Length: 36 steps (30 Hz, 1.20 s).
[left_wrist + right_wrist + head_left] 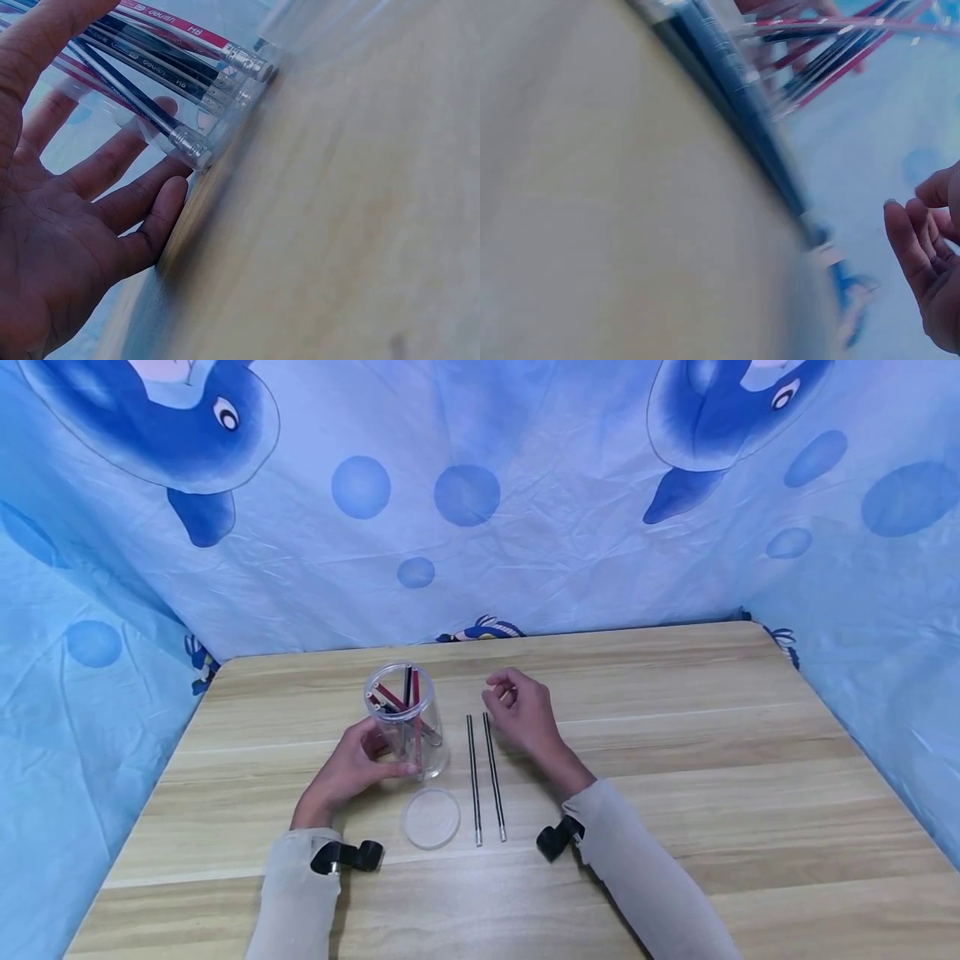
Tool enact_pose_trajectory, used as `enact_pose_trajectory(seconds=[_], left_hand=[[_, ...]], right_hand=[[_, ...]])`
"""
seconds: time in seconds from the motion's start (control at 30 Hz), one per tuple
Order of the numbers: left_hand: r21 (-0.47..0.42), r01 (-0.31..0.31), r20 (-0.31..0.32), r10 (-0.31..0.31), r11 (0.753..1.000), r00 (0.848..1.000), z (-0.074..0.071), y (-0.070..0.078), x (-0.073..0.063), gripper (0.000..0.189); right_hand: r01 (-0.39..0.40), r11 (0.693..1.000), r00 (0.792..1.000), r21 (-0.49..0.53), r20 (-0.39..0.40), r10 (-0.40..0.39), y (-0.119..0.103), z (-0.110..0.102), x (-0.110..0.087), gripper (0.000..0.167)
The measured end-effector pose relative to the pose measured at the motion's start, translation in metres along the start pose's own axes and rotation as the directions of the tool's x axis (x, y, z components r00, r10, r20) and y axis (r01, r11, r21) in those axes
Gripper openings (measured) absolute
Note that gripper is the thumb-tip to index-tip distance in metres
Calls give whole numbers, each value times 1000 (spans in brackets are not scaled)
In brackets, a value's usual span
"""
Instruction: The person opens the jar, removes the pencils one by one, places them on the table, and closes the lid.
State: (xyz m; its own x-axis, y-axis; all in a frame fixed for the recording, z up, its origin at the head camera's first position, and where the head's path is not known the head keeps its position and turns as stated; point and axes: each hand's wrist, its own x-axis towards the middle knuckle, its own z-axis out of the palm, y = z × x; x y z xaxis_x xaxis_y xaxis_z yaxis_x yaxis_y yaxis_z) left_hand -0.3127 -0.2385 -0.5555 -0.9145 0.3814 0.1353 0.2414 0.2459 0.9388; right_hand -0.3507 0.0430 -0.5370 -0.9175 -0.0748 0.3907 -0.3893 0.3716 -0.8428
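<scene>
My left hand (356, 770) holds a clear round jar (435, 762) from its left side, thumb at the front and fingers behind. Red and dark pencils (416, 697) lean inside it, and their eraser ends show at the bottom in the left wrist view. Right of the jar, two dark pencils (474, 777) lie side by side on the table, erasers toward me. Just past their far ends is my right hand (523, 714), fingers loosely curled with nothing in them. A clear round lid (431, 819) lies flat in front of the jar.
The wood-grain table (675, 735) runs back to a blue curtain (555, 560) printed with whales, which also hangs along both sides. A black wrist camera (367, 855) is on the left wrist and another (555, 841) on the right.
</scene>
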Motion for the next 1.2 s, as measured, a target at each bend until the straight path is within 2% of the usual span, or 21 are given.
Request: enact_pose_trajectory(seconds=[0.13,0.27,0.37,0.47,0.57,0.67,0.93,1.2], left_hand=[[-18,-18,5,18,1000,1000,3,0,1,69],[-22,-1,27,1,1000,1000,8,0,2,69],[-32,12,37,-11,999,999,11,1,2,71],[-46,15,35,-13,999,999,13,2,3,72],[-50,5,37,-3,999,999,12,2,3,73],[-40,-6,39,8,999,999,10,2,4,72],[-22,-3,29,4,1000,1000,4,3,2,70],[-25,-19,23,20,1000,1000,-2,2,0,70]], right_hand=[[174,984,985,31,-28,-173,-39,-9,-3,15],[232,968,972,97,17,-235,-80,-12,-15,14],[209,970,973,121,77,-219,-102,-10,-23,16],[149,983,971,105,174,-165,-119,-6,-27,23],[113,993,952,27,283,-116,-130,0,-28,31],[103,994,933,-40,350,-82,-137,5,-27,35],[18,999,888,-39,460,2,-143,16,-25,31],[60,997,882,-58,471,-25,-145,23,-24,27]])
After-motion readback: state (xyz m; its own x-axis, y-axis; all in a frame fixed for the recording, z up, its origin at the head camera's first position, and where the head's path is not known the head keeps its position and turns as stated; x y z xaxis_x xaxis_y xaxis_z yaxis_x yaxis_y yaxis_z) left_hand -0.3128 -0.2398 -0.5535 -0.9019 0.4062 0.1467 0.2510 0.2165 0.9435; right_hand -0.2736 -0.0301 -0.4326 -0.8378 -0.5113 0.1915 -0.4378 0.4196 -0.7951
